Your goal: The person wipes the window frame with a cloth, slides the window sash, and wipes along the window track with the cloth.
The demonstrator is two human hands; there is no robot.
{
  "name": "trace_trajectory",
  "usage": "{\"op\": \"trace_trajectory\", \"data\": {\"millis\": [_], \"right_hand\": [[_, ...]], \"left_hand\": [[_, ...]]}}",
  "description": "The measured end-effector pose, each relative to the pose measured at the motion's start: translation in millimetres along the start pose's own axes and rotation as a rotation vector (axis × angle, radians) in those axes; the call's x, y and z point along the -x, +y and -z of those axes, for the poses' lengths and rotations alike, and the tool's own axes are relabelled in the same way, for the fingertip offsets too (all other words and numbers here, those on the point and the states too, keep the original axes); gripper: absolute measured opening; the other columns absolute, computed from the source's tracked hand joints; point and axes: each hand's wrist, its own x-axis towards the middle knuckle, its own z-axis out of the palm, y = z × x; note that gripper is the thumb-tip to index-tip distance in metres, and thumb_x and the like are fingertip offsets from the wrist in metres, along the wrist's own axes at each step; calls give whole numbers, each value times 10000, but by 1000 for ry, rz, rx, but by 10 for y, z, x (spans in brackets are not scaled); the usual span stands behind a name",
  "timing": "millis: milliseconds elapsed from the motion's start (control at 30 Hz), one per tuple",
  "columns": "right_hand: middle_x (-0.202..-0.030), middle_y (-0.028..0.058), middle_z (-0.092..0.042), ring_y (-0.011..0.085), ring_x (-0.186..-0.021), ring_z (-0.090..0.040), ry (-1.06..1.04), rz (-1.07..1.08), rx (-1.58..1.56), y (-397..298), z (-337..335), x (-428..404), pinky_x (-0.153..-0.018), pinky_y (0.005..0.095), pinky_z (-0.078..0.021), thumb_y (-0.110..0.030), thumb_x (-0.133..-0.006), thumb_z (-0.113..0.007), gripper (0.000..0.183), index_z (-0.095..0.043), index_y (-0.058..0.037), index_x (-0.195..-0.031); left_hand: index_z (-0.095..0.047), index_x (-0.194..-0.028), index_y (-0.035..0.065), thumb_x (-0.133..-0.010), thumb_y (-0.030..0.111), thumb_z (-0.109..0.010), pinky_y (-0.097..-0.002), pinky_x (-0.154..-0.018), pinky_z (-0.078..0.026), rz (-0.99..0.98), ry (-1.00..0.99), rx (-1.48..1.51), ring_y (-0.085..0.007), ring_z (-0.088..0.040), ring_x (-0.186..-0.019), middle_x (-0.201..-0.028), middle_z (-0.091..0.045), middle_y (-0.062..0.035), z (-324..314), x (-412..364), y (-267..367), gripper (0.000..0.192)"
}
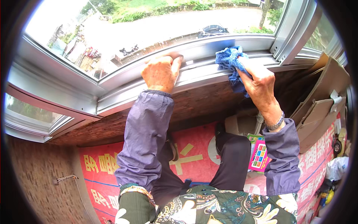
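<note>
My right hand (257, 79) grips a crumpled blue terry cloth (230, 57). The cloth lies against the lower rail and sliding track (195, 67) of an aluminium window, towards its right corner, and one end droops over the sill's inner edge. To the left, my left hand (161, 72) touches the window's bottom rail (205, 49), knuckles up and thumb out along the metal. Its fingertips are curled out of sight, so whether they grasp the rail cannot be told. Above the rail, the glass pane (179, 30) bears drops or specks.
Flattened cardboard (318, 112) leans at the right. A pink panel with coloured squares (259, 156) lies by my right knee. Red printed sheeting (193, 151) covers the floor below the brick wall (195, 103). A cable (77, 186) runs along the left. Toys and bags (337, 168) stand far right.
</note>
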Motion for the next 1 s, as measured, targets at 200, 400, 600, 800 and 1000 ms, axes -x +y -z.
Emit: {"op": "trace_trajectory", "data": {"millis": [200, 400, 600, 800, 1000], "right_hand": [[-905, 128, -685, 322, -789, -664, -124, -31, 54, -32, 25, -213, -667, 373, -530, -123, -807, -731, 247, -696, -102, -1050], [-871, 132, -680, 311, -793, -675, -138, 157, 108, -259, -368, -508, -652, 385, -545, -148, -823, -688, 164, -695, -92, -977], [-785, 130, -649, 292, -685, -662, -117, 306, -70, -1095, -1199, -638, -592, 391, -545, -82, -774, -657, 104, -658, -76, -878], [-814, 126, -577, 316, -772, -611, 20, 433, -290, -1464, -1675, -640, -675, 417, -495, -49, -754, -573, 159, -588, -62, -912], [-830, 96, -677, 269, -685, -673, -156, 381, 253, -185, -551, -563, -575, 390, -544, -118, -840, -606, 208, -691, -137, -1028]], "left_hand": [[-674, -883, 113, -784, 168, -746, -394, -754, -457, -278, 542, -25, -251, -600, -826, -830, -633, -40, 187, 268, -913, 134], [-700, -1059, 76, -782, 125, -729, -399, -871, -456, -252, 498, 56, -272, -589, -990, -1014, -666, -58, 258, 464, -1227, 283], [-698, -1094, 64, -813, 98, -691, -400, -936, -438, -249, 521, 133, -274, -570, -1048, -1083, -673, -51, 188, 493, -1202, 284], [-706, -1100, 55, -848, 65, -648, -404, -940, -433, -284, 548, 161, -267, -566, -1034, -1080, -672, -68, 123, 455, -1233, 259], [-707, -1112, 70, -855, 83, -649, -381, -927, -420, -238, 540, 154, -250, -546, -1070, -1102, -669, -34, 149, 488, -1229, 264]]}}
